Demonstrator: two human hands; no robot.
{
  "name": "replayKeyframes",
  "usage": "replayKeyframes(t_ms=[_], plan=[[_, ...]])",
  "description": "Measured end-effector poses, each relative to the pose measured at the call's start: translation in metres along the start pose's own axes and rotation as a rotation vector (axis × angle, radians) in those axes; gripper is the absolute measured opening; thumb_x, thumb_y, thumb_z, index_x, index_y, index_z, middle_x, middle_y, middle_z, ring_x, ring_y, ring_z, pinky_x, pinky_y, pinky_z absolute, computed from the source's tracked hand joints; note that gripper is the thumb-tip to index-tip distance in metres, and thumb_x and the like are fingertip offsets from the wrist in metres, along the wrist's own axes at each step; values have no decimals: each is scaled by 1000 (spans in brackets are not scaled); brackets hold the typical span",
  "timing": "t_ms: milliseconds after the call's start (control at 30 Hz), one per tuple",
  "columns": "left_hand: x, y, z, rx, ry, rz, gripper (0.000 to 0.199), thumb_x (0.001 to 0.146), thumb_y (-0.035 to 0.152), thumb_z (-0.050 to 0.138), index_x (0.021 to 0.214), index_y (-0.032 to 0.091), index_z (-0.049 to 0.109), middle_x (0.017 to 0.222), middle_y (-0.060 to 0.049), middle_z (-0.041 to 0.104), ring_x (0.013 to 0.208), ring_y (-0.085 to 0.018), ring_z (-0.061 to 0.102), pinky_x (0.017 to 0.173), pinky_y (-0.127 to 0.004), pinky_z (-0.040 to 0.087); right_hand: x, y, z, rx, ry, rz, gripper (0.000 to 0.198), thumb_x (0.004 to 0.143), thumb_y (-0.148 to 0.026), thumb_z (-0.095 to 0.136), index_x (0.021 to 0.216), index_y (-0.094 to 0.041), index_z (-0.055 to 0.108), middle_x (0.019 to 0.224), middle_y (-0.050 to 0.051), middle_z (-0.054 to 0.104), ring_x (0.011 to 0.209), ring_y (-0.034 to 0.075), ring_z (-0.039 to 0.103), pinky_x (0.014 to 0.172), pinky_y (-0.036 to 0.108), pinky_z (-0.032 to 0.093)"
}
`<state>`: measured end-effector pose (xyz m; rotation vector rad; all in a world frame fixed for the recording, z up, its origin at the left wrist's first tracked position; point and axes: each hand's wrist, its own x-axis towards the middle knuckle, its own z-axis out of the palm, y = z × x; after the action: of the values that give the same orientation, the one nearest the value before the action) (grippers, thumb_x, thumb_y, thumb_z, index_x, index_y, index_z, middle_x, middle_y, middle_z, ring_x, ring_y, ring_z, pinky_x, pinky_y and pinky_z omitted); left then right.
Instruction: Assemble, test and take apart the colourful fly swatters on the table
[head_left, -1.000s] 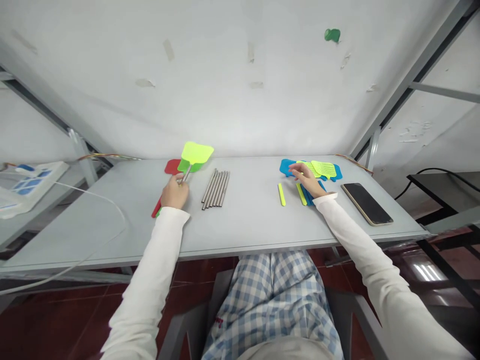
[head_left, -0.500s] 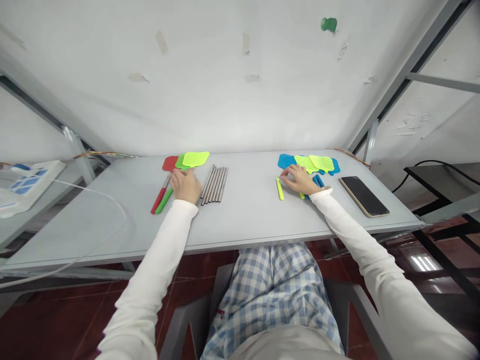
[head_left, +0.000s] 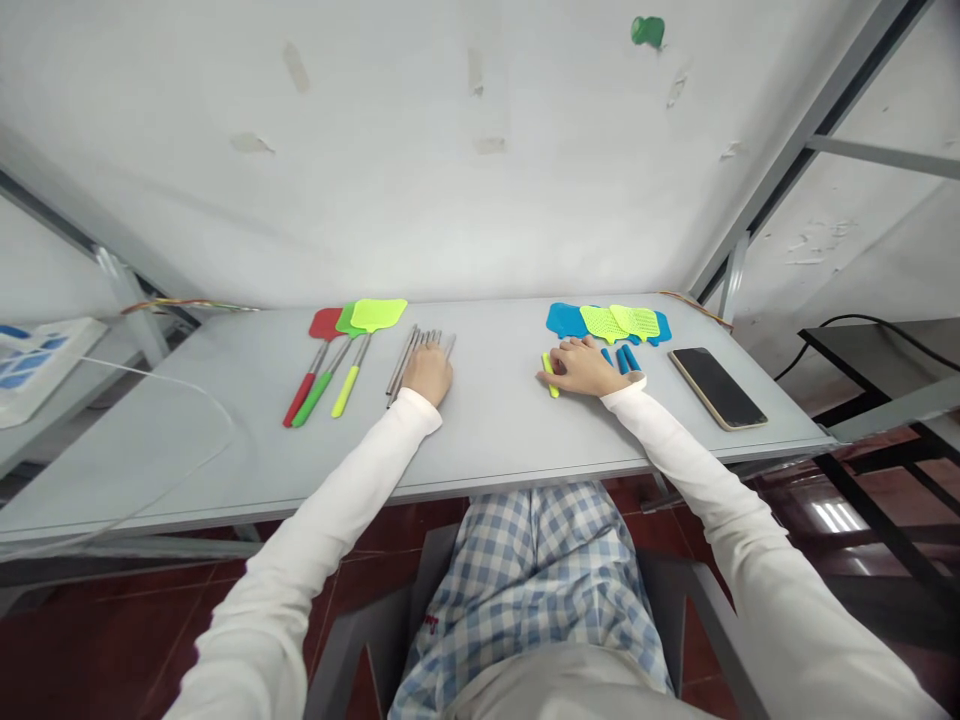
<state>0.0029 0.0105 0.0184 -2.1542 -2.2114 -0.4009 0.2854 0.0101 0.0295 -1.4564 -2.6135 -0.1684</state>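
Note:
My left hand (head_left: 428, 374) is closed over the row of thin metal rods (head_left: 400, 366), its fingertips hidden behind the knuckles. One rod's end shows at the hand's right side. My right hand (head_left: 586, 368) has its thumb and fingers around a short yellow handle (head_left: 551, 376) on the table. Blue handles (head_left: 628, 359) lie beside that hand, partly covered by it. Left of the rods are three whole fly swatters: a red one (head_left: 300, 387), a green one (head_left: 313, 399) and a yellow one (head_left: 345, 391).
Loose blue swatter heads (head_left: 565, 320) and yellow swatter heads (head_left: 602, 323) overlap at the table's back right. A phone (head_left: 718, 388) lies at the right. A white cable (head_left: 202, 390) crosses the left end of the grey table (head_left: 480, 440), which stands against a wall.
My left hand has gone from the yellow swatter to the metal rods, leaving that swatter on the table. My right hand has moved left and closed around the yellow handle.

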Motion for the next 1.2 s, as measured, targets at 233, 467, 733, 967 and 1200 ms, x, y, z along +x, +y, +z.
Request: replayKeyframes(t_ms=[233, 467, 733, 967, 1200], plan=[[22, 28, 2, -527, -206, 8, 15, 68, 24, 66, 80, 15, 65, 79, -11, 68, 85, -27, 65, 83, -40, 49, -1, 1, 1, -27, 36, 1, 24, 91, -37, 47, 85, -17, 59, 89, 8, 64, 86, 22, 54, 80, 35, 26], [28, 43, 14, -1636, -251, -144, 16, 71, 25, 68, 78, 14, 59, 69, -1, 64, 63, -9, 60, 68, -24, 50, 4, 15, 8, 66, 176, 80, 22, 97, -33, 42, 97, -18, 57, 92, 9, 66, 88, 24, 55, 78, 34, 28], [21, 46, 15, -1864, 61, -228, 15, 70, 17, 64, 75, 17, 50, 66, 3, 60, 64, -8, 62, 70, -24, 52, 7, 16, 7, 141, 239, 39, 21, 97, -33, 44, 95, -18, 58, 92, 8, 66, 87, 23, 54, 78, 33, 30], [19, 49, 16, -1887, 79, -229, 15, 70, 15, 63, 77, 17, 50, 67, 3, 59, 64, -10, 63, 72, -27, 53, 6, 16, 7, 91, 268, 13, 20, 96, -33, 45, 94, -19, 59, 91, 7, 65, 86, 23, 53, 79, 33, 29], [19, 49, 14, -1892, 82, -215, 15, 69, 15, 63, 77, 17, 50, 66, 4, 59, 63, -9, 64, 69, -25, 53, 7, 17, 7, 57, 262, 13, 21, 96, -32, 45, 95, -20, 61, 89, 8, 63, 87, 23, 52, 78, 33, 29]])
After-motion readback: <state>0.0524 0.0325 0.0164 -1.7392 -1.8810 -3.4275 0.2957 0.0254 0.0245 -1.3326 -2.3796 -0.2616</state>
